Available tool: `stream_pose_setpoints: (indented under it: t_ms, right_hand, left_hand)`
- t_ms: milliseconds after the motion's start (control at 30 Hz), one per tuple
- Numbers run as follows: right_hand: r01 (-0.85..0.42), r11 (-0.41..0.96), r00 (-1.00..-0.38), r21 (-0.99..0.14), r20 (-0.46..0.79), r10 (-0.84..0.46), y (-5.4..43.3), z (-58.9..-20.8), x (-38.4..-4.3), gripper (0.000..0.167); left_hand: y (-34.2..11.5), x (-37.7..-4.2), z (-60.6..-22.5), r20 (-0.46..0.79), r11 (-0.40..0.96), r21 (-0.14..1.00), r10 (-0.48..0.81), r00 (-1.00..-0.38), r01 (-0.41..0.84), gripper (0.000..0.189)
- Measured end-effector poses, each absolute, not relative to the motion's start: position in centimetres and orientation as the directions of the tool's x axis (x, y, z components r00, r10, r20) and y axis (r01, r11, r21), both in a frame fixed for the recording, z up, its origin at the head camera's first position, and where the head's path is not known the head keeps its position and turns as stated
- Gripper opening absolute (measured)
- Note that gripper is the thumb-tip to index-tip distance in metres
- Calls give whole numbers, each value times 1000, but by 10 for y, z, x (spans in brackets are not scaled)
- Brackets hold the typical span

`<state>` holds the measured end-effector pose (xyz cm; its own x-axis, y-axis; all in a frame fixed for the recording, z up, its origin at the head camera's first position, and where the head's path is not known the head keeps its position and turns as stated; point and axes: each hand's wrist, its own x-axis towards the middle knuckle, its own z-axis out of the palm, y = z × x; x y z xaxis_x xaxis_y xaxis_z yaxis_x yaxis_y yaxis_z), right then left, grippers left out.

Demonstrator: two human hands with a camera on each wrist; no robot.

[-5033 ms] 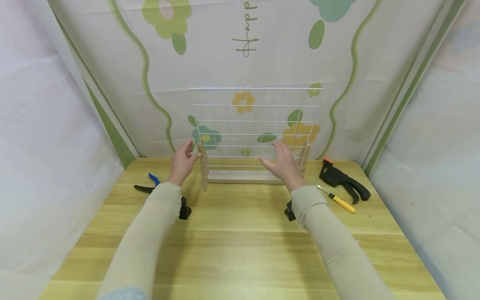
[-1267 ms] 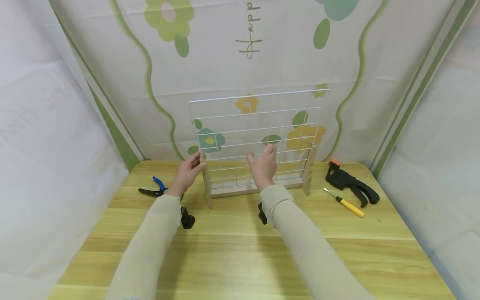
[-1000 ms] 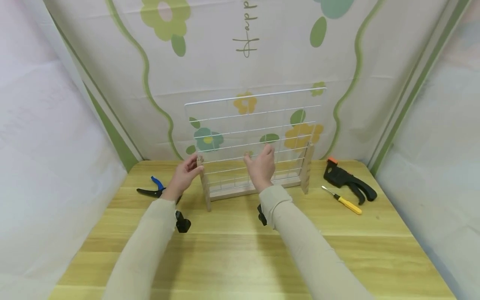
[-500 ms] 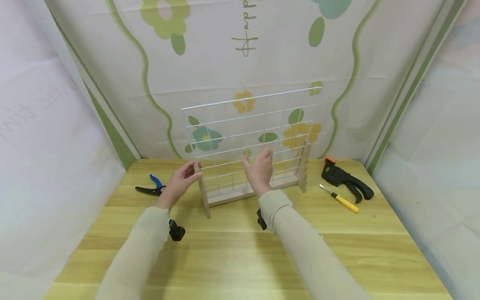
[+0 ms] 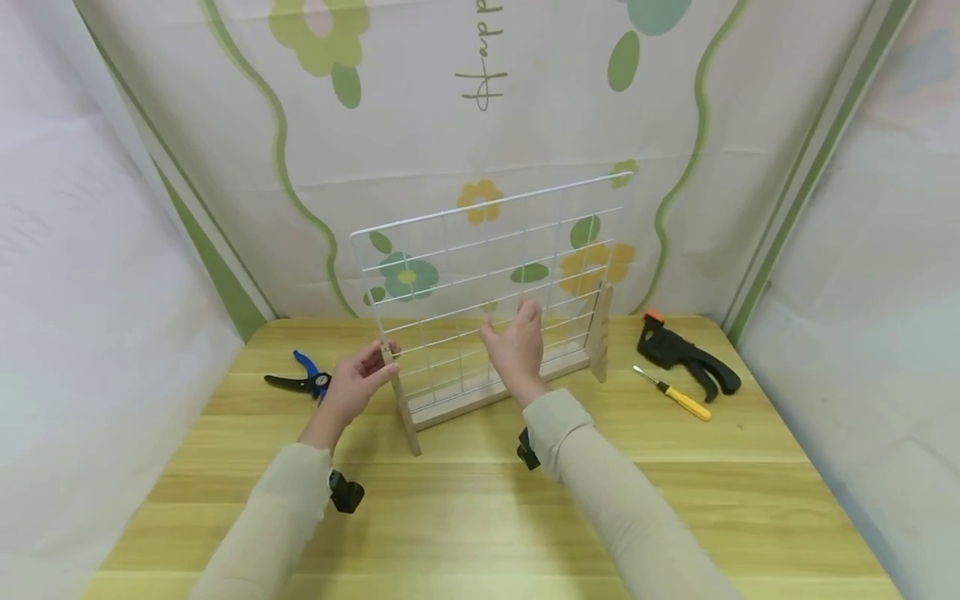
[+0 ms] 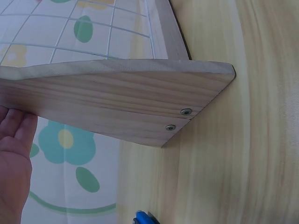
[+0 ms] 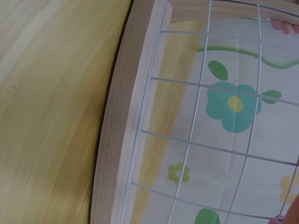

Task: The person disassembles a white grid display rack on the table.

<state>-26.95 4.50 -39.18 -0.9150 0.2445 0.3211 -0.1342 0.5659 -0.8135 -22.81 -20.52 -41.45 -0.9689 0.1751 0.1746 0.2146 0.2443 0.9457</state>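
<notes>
A white wire grid [image 5: 487,267] stands upright in a wooden base, its left end nearer than its right. At the base's left side panel [image 5: 405,408], my left hand [image 5: 352,387] grips the upper end, thumb in front and fingers behind. The left wrist view shows its fingers [image 6: 16,126] going behind the wood, near two screw heads [image 6: 186,112] on the panel. My right hand [image 5: 516,343] is at the grid's middle, with curled fingers at the wires; the exact contact is partly hidden. Only a bit of it enters the right wrist view.
Blue-and-black pliers [image 5: 303,379] lie left of the stand. To the right are a yellow-handled screwdriver [image 5: 678,398] and a black clamp [image 5: 682,354] with an orange tip. Patterned fabric [image 5: 420,125] rises behind the wooden table [image 5: 465,517], and white fabric walls flank it.
The stand has turned, its left end coming toward me with my left hand. Since five seconds ago, both hands have gone from open beside the stand to hold of it.
</notes>
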Motion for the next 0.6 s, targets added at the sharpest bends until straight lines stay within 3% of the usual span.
stream_pose_setpoints:
  t_ms: [200,433,600]
  right_hand:
    - [-146,527,-925,-837,305,228,48,-394,-265,65]
    - [-186,514,-918,-837,335,212,46,-394,-258,61]
    - [-179,506,-923,-844,322,211,46,-394,-253,63]
  left_hand:
    - [-198,-221,-419,244,247,932,121,-962,267,43]
    - [-191,-211,-419,252,287,926,16,-968,245,39]
    - [-190,-208,-420,282,258,926,13,-959,276,36]
